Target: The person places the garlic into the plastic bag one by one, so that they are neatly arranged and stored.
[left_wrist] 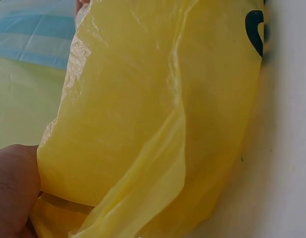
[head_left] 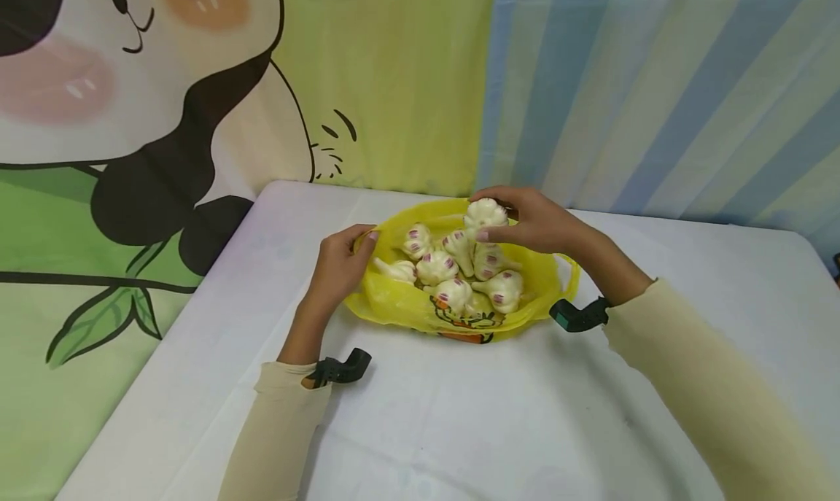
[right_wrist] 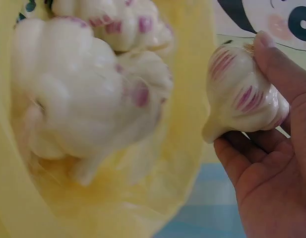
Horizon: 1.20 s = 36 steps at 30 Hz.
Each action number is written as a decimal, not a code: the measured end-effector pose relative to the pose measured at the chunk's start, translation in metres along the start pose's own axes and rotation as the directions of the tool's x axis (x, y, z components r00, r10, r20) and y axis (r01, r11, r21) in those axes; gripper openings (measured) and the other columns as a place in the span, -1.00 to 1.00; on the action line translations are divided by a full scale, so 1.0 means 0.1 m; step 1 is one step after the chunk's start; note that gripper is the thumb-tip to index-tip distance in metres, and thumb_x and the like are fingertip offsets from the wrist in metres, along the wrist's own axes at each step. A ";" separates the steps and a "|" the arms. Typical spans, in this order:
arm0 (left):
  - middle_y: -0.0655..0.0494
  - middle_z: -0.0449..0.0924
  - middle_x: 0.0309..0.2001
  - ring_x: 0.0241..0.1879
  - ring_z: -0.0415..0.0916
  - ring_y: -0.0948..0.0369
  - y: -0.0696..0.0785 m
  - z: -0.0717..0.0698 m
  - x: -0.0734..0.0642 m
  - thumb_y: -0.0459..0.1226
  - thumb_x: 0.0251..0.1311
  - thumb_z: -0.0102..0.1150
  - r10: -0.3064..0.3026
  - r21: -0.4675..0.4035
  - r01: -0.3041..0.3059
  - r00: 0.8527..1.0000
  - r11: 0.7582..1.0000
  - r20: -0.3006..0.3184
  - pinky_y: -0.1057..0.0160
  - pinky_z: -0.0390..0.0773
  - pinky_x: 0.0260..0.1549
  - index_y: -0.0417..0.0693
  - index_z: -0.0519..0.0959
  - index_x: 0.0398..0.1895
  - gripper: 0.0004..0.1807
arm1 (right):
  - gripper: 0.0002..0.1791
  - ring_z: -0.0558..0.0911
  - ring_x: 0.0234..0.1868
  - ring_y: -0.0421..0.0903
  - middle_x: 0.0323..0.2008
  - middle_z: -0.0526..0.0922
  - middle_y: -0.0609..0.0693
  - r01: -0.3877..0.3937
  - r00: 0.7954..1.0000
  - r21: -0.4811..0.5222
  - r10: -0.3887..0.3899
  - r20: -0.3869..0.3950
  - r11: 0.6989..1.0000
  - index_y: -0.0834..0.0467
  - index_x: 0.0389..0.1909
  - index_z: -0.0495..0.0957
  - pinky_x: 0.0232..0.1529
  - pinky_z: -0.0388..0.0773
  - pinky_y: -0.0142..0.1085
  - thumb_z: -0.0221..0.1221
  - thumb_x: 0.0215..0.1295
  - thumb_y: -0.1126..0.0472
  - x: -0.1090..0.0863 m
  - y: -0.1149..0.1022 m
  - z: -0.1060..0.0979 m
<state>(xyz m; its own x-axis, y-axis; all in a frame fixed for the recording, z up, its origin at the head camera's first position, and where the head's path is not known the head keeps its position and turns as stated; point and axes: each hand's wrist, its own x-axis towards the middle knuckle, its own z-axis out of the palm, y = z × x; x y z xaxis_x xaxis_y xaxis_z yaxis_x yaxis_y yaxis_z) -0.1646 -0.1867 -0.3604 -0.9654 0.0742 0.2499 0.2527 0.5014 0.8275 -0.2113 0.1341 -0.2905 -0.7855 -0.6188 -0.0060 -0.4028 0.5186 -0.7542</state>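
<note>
A yellow plastic bag (head_left: 387, 308) lies open on the table with several white garlic bulbs (head_left: 437, 268) inside, streaked purple. At its left rim, my left hand (head_left: 343, 262) pinches the plastic between thumb and fingers. My right hand (head_left: 538, 220) holds one garlic bulb (head_left: 485, 214) over the far right part of the bag. In the right wrist view, the thumb and fingers grip that bulb (right_wrist: 247, 89) from both sides, its stem pointing down and left. The left wrist view is mostly filled by the bag's side (left_wrist: 118, 99), with part of the left hand (left_wrist: 14, 188) at the edge.
A white cloth covers the table (head_left: 433, 421). Behind it hangs a curtain (head_left: 394, 78) with a panda print and blue stripes. A bag handle loop (head_left: 572, 278) sticks out at the right, near the right wrist's camera mount (head_left: 577, 316).
</note>
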 end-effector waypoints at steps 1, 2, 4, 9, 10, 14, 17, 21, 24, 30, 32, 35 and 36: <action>-0.02 0.64 0.00 -0.01 0.55 0.13 0.00 0.00 0.00 -0.10 0.43 0.04 0.000 -0.002 0.000 1.000 1.000 -0.001 0.11 0.52 -0.01 -0.17 0.63 0.05 -0.63 | -0.39 0.52 0.04 0.02 0.16 0.49 0.11 0.001 1.000 0.007 -0.001 0.016 1.000 0.20 0.33 0.36 0.09 0.42 0.00 0.28 0.30 0.13 0.02 0.00 0.03; -0.01 0.64 0.00 -0.01 0.55 0.14 0.00 0.00 0.00 -0.10 0.43 0.04 -0.004 -0.005 0.004 1.000 1.000 -0.001 0.11 0.52 0.00 -0.17 0.63 0.05 -0.63 | -0.38 0.52 0.03 0.01 0.17 0.48 0.11 -0.001 1.000 0.007 0.000 0.026 1.000 0.20 0.33 0.35 0.08 0.43 -0.01 0.28 0.31 0.12 0.05 0.01 0.06; -0.01 0.64 0.00 0.01 0.54 0.14 0.00 0.00 0.01 -0.09 0.44 0.03 -0.007 -0.008 0.007 1.000 1.000 0.000 0.11 0.51 0.01 -0.17 0.63 0.06 -0.62 | -0.37 0.52 0.03 0.01 0.19 0.47 0.10 -0.002 0.999 -0.001 0.002 0.039 1.000 0.19 0.34 0.35 0.07 0.44 -0.02 0.28 0.30 0.10 0.09 0.02 0.12; 0.00 0.64 0.01 0.04 0.53 0.14 0.01 0.01 0.02 -0.11 0.44 0.03 -0.001 -0.013 0.001 1.000 1.000 0.001 0.11 0.50 0.03 -0.17 0.63 0.06 -0.63 | -0.36 0.48 0.09 0.02 0.28 0.39 0.10 0.004 0.999 -0.008 -0.003 0.040 1.000 0.17 0.35 0.34 0.09 0.39 0.00 0.27 0.31 0.08 0.18 0.01 0.17; 0.00 0.64 0.01 0.05 0.53 0.14 0.01 0.01 0.02 -0.11 0.44 0.03 -0.001 -0.011 0.001 1.000 1.000 0.000 0.11 0.49 0.03 -0.17 0.63 0.05 -0.63 | -0.36 0.48 0.07 0.02 0.28 0.38 0.10 0.006 0.999 -0.006 -0.006 0.039 1.000 0.16 0.35 0.34 0.08 0.40 0.00 0.27 0.31 0.07 0.20 0.01 0.17; 0.00 0.64 0.00 0.04 0.53 0.15 0.01 0.01 0.03 -0.10 0.44 0.03 0.002 -0.004 -0.002 1.000 1.000 -0.012 0.09 0.50 0.02 -0.17 0.64 0.04 -0.63 | -0.36 0.49 -0.06 -0.01 0.20 0.44 0.07 0.025 0.999 0.004 -0.025 0.040 1.000 0.15 0.35 0.36 -0.04 0.43 -0.07 0.28 0.30 0.06 0.29 -0.01 0.22; 0.00 0.64 0.00 0.04 0.53 0.14 0.01 0.01 0.03 -0.09 0.44 0.02 -0.003 -0.003 0.003 1.000 1.000 -0.014 0.10 0.50 0.02 -0.17 0.64 0.05 -0.62 | -0.36 0.52 -0.12 -0.04 0.10 0.50 0.05 0.035 0.998 0.035 -0.036 0.048 0.999 0.17 0.34 0.36 -0.09 0.47 -0.12 0.28 0.30 0.08 0.35 -0.03 0.26; 0.00 0.64 -0.01 -0.01 0.55 0.15 0.01 0.02 0.03 -0.08 0.44 0.02 -0.003 -0.020 0.003 1.000 1.000 -0.015 0.11 0.52 -0.02 -0.18 0.63 0.05 -0.61 | -0.37 0.54 -0.15 -0.05 0.02 0.53 0.05 0.028 0.998 0.061 -0.031 0.050 0.998 0.18 0.35 0.34 -0.12 0.49 -0.15 0.27 0.31 0.12 0.39 -0.01 0.29; -0.01 0.64 -0.01 -0.03 0.56 0.15 0.01 0.03 0.04 -0.08 0.44 0.03 0.002 -0.033 -0.002 1.000 0.999 -0.012 0.11 0.53 -0.04 -0.19 0.63 0.05 -0.60 | -0.36 0.52 -0.18 -0.02 0.02 0.53 0.07 0.014 0.999 0.054 -0.016 0.038 0.998 0.18 0.36 0.33 -0.14 0.46 -0.13 0.27 0.31 0.11 0.39 0.02 0.31; 0.01 0.65 -0.02 -0.03 0.55 0.16 0.00 0.04 0.04 -0.08 0.44 0.02 0.001 -0.018 -0.001 1.000 1.000 -0.013 0.12 0.53 -0.04 -0.16 0.63 0.05 -0.61 | -0.34 0.52 -0.09 0.00 0.10 0.48 0.08 -0.029 0.999 0.079 0.026 0.044 0.996 0.15 0.38 0.30 -0.05 0.44 -0.09 0.25 0.33 0.06 0.42 0.08 0.36; 0.01 0.65 -0.02 -0.03 0.55 0.16 0.00 0.04 0.03 -0.07 0.44 0.02 -0.006 -0.019 0.006 1.000 1.000 -0.012 0.11 0.53 -0.05 -0.16 0.63 0.05 -0.61 | -0.35 0.53 -0.10 -0.02 0.06 0.50 0.05 -0.048 0.997 0.072 0.043 0.063 0.996 0.12 0.37 0.31 -0.05 0.45 -0.10 0.23 0.34 0.01 0.45 0.09 0.38; 0.01 0.64 -0.02 -0.04 0.56 0.17 0.00 0.03 0.03 -0.06 0.44 0.02 -0.018 -0.024 0.018 1.000 1.000 -0.010 0.12 0.53 -0.05 -0.16 0.63 0.05 -0.60 | -0.41 0.57 -0.20 -0.03 -0.11 0.58 0.04 -0.077 0.992 0.039 0.072 0.099 0.996 0.10 0.31 0.36 -0.08 0.46 -0.12 0.20 0.35 -0.05 0.50 0.12 0.41; 0.02 0.65 -0.02 -0.04 0.56 0.18 0.00 0.03 0.03 -0.06 0.44 0.02 -0.023 -0.024 0.023 1.000 0.999 -0.011 0.13 0.54 -0.05 -0.15 0.63 0.05 -0.60 | -0.43 0.59 -0.25 -0.03 -0.17 0.59 0.05 -0.088 0.990 0.032 0.084 0.109 0.996 0.10 0.28 0.37 -0.09 0.47 -0.11 0.20 0.35 -0.06 0.51 0.13 0.42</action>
<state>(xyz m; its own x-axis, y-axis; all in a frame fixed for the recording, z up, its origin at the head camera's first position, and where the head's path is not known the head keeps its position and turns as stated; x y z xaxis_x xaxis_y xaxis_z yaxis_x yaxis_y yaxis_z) -0.1673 -0.1839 -0.3613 -0.9702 0.0531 0.2364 0.2323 0.4820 0.8448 -0.2364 0.0846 -0.3277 -0.7605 -0.6338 -0.1410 -0.3170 0.5520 -0.7713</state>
